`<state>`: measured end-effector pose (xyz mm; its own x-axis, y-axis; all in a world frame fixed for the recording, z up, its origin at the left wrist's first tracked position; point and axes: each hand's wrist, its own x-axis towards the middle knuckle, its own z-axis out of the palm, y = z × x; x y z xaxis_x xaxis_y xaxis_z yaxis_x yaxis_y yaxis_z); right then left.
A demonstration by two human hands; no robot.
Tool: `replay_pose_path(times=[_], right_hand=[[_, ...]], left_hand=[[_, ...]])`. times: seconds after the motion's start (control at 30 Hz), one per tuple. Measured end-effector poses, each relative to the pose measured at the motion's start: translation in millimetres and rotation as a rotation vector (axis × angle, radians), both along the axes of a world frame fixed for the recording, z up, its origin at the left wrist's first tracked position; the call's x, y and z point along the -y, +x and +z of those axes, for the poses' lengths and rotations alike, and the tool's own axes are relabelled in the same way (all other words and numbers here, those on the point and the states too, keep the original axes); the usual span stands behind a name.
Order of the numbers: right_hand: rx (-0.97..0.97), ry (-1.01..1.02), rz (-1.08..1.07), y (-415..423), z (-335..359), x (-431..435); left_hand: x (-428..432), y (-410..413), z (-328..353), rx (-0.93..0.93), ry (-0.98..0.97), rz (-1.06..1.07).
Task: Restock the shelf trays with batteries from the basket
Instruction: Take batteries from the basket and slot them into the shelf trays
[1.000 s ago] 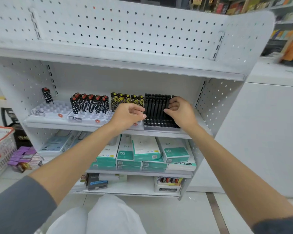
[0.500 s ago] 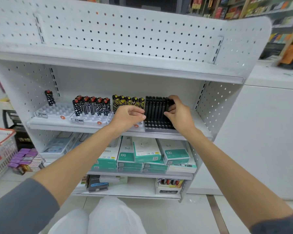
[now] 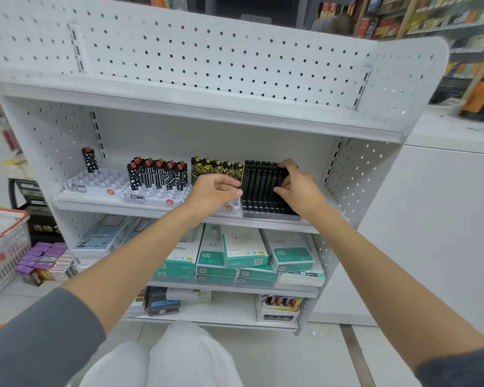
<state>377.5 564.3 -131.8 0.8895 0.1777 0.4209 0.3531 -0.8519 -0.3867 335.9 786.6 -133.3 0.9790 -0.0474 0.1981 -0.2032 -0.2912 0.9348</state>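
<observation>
On the middle shelf a black tray holds rows of black batteries. My right hand grips the batteries at the tray's right side, fingers over their tops and thumb in front. My left hand has its fingers curled at the tray's left edge and pinches the leftmost black battery. To the left stand yellow-black batteries, black-and-white batteries with red tops in a white tray, and a single battery at the back of another white tray. The basket stands at the far left.
The shelf above hangs low over the trays. Teal and white boxes fill the shelf below. Purple packs lie on the floor beside the basket. A white counter stands to the right. My knee is in front.
Both hands stay at the black tray. My right hand's fingers have shifted slightly up over the battery tops. The view has tilted a little upward.
</observation>
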Motion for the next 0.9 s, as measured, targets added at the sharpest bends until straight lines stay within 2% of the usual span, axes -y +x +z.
replay_pose_path(times=[0.07,0.17,0.23,0.33,0.47,0.67,0.77,0.9], right_hand=[[-0.009,-0.027,-0.004,-3,4,1],[0.138,-0.112,-0.112,-15,10,-3],[0.219,-0.081,-0.13,-27,13,-13],[0.194,-0.043,0.003,-46,13,-42],[0.063,-0.094,0.201,-69,-3,-98],[-0.112,-0.204,0.447,-102,-67,-221],[-0.218,-0.297,0.554,-121,-112,-292],[-0.399,-0.409,0.698,-149,-183,-389]], left_hand=[[0,-3,1,0.021,-0.012,0.015],[-2,-9,3,0.066,-0.037,0.047],[-7,-15,2,0.092,-0.016,0.08],[-26,-29,-4,0.112,0.074,0.154],[-74,-57,-26,0.066,0.172,0.247],[-203,-135,-98,-0.158,0.423,0.448],[-273,-183,-149,-0.354,0.574,0.543],[-359,-252,-227,-0.581,0.639,0.606]])
